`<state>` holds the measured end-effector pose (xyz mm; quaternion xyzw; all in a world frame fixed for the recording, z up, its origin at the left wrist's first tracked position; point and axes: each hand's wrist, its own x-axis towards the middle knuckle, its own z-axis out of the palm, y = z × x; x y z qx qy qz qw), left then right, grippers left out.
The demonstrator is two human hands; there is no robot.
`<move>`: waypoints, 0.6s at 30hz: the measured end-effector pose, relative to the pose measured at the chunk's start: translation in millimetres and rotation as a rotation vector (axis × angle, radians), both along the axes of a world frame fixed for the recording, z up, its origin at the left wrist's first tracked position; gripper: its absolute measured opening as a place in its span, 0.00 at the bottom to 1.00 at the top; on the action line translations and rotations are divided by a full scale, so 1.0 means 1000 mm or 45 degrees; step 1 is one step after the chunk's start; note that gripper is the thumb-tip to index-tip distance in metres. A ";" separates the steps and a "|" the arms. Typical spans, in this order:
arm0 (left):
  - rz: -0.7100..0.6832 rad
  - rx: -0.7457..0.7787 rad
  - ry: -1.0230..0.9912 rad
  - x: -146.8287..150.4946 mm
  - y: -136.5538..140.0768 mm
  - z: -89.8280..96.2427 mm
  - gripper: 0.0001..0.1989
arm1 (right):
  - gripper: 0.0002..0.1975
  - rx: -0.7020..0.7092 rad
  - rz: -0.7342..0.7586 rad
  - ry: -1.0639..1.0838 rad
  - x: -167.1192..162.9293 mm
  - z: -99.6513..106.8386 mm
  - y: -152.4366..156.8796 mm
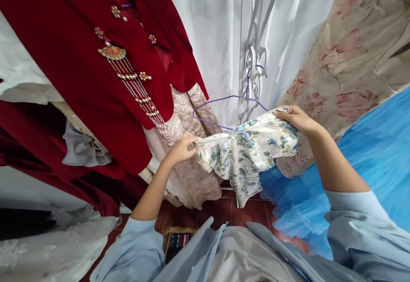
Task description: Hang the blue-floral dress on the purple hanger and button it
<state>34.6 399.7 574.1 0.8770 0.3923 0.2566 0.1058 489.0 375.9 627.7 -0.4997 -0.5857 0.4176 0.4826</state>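
A small white garment with a blue and green floral print is stretched sideways in front of me. My left hand pinches its left end, and my right hand grips the upper right end between thumb and fingers. Just behind the garment hangs a purple wire hanger, its hook on a white scrolled metal stand. The garment overlaps the hanger's lower right part, and whether it is attached there I cannot tell.
On the left hangs a dark red jacket with beaded ornaments, beside a pale pink brocade garment. Blue tulle and a floral cloth lie to the right. White curtain hangs behind. A phone is low down near my body, above red floor tiles.
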 end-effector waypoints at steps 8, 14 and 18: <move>0.372 0.484 -0.158 0.021 0.087 0.055 0.10 | 0.23 -0.076 -0.044 -0.008 -0.004 0.011 -0.004; -0.072 0.376 -0.580 0.080 0.086 0.094 0.16 | 0.24 -0.001 -0.117 -0.061 -0.002 0.000 -0.004; -0.324 0.555 -0.655 0.100 -0.002 0.106 0.14 | 0.22 0.223 -0.263 -0.175 -0.003 -0.014 -0.007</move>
